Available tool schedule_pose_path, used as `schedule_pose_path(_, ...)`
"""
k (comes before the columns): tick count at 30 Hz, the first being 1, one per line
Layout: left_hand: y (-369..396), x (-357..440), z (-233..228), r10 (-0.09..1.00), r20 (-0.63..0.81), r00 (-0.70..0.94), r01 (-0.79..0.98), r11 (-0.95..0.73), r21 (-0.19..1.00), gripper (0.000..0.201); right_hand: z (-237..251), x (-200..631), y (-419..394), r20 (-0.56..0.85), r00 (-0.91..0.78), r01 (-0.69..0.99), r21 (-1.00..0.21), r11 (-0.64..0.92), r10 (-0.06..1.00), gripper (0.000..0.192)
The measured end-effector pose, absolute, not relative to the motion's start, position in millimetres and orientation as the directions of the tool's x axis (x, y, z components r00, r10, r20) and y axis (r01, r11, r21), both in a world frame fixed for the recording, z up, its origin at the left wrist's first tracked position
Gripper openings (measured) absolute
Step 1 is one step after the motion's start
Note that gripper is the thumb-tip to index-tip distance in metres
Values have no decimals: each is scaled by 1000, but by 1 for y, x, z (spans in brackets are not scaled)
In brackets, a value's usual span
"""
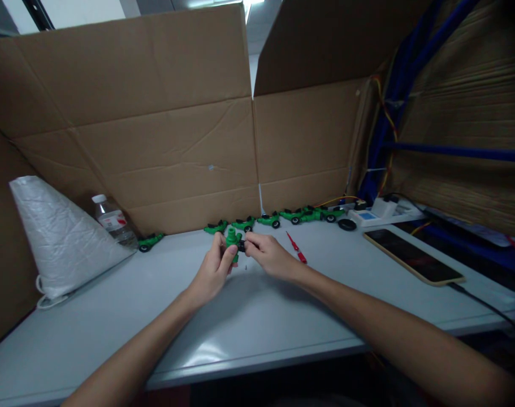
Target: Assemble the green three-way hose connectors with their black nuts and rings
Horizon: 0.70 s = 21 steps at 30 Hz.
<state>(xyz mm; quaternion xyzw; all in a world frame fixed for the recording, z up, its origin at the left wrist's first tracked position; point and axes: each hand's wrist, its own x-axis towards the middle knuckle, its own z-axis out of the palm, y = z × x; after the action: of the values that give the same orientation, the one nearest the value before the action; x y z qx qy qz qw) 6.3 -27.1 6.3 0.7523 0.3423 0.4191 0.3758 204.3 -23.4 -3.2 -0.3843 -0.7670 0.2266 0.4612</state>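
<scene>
Green toy car [233, 239] pinched between both hands, left hand [212, 272] and right hand [269, 255] grasping it

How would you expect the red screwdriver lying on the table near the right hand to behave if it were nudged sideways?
The red screwdriver looks thin and round, so it would probably roll on the smooth grey table rather than stay put. It seems small and likely light, so a slight touch could move it. Its slim tip may make it awkward to pinch up flat.

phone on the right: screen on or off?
Off. The phone lies flat on the table, screen dark all over, with a cable at its near end.
</scene>
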Motion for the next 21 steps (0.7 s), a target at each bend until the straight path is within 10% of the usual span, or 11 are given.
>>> schedule_pose_path(5, -27, 1, 7, 784, 422, 455, 324, -588, 741, 35, -1, 198, -23, 246, -266, -23, -968, 249, 932, 30)
schedule_pose_path(12, -27, -3, 11, 711, 497, 497, 380, -693, 612, 31, 12, 201, -29, -34, -448, -365, -906, -217, 894, 26)
schedule_pose_path(21, -24, -1, 8, 766, 446, 464, 341, -618, 708, 32, 8, 203, -25, -54, -410, -308, -932, -193, 911, 29)
